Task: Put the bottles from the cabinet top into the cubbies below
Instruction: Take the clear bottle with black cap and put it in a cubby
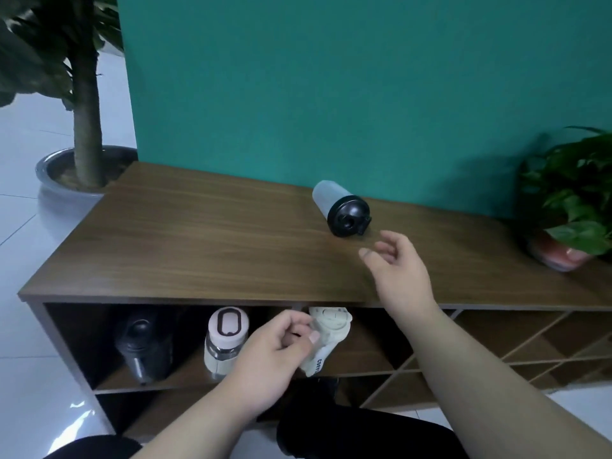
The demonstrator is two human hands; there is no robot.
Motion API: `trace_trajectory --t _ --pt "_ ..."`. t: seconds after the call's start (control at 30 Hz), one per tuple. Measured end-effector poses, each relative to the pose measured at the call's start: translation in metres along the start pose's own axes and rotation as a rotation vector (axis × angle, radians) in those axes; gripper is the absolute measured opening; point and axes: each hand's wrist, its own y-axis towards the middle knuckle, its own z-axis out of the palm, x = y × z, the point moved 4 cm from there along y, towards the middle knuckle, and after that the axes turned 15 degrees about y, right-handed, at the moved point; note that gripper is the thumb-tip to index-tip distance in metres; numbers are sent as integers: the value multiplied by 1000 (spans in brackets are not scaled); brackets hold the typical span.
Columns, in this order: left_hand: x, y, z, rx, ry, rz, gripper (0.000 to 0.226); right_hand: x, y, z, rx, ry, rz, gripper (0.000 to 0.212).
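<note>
A frosted bottle with a black lid lies on its side on the wooden cabinet top, lid toward me. My right hand hovers just in front of it, fingers apart, holding nothing. In the top row of cubbies stand a dark bottle, a clear bottle with a pink-and-white lid and a cream bottle that leans. My left hand is at the cream bottle, fingers curled beside its lid; whether it grips the bottle is unclear.
A small leafy plant in a red pot stands on the cabinet top at the right. A large potted tree stands on the floor at the left. A teal wall backs the cabinet. Diagonal cubbies fill the right side.
</note>
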Motion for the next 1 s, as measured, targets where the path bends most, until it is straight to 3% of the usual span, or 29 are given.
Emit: trace_trajectory --t 0.1,0.2,0.37,0.53,0.83,1.0 --pt "5 9 3 29 8 -7 9 3 40 22 -41 -50 100 91" --pt "9 16 8 48 -13 -14 2 -1 71 42 -133 24 209 111" --pt "22 26 19 111 12 -35 5 -8 99 69 -250 248 339 107" --pt "28 31 26 110 32 -20 6 -23 114 80 -288 294 345 112" --pt "33 28 40 168 130 -36 2 -31 110 59 -163 290 262 99" --pt "30 20 55 180 145 -18 14 -37 66 2 38 424 185 97"
